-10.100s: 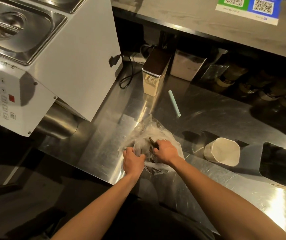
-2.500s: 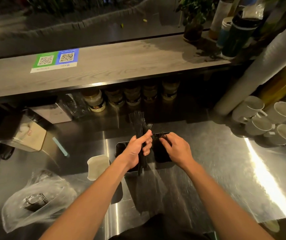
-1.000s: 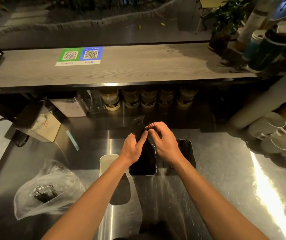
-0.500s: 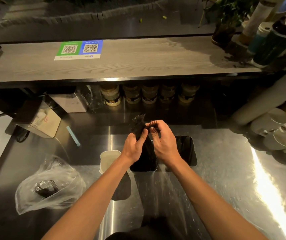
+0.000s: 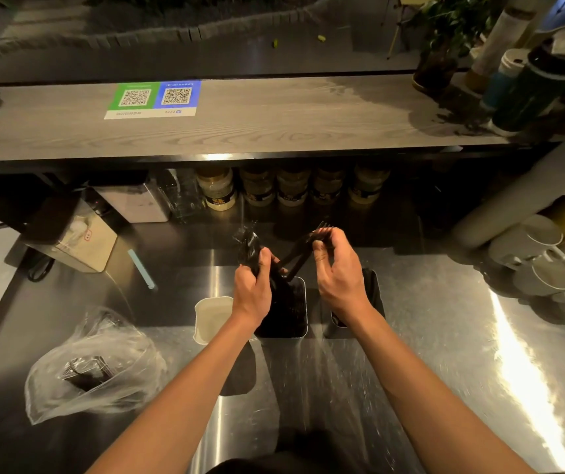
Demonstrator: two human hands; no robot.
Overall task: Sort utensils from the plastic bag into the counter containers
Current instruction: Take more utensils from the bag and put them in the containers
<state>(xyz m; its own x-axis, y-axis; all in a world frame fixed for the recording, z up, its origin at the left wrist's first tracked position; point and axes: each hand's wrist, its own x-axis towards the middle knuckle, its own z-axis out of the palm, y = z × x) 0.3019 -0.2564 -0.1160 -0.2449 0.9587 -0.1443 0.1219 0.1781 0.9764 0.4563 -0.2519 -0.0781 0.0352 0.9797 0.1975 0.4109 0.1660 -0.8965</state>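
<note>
Hands (image 5: 252,292) now apart, right (image 5: 339,278) drawing fork (image 5: 303,249) away.

the forks (image 5: 252,248) are black, and so is the single fork (image 5: 303,246). the middle container (image 5: 282,309) looks dark inside, the cup (image 5: 210,318) beside it white. the bag (image 5: 96,367) is clear, with dark pieces inside. the counter (image 5: 428,354) is shiny silver steel. the shelf (image 5: 274,114) is grey wood grain, bearing a green and blue sticker (image 5: 154,99). the mugs (image 5: 544,265) are white.
</note>
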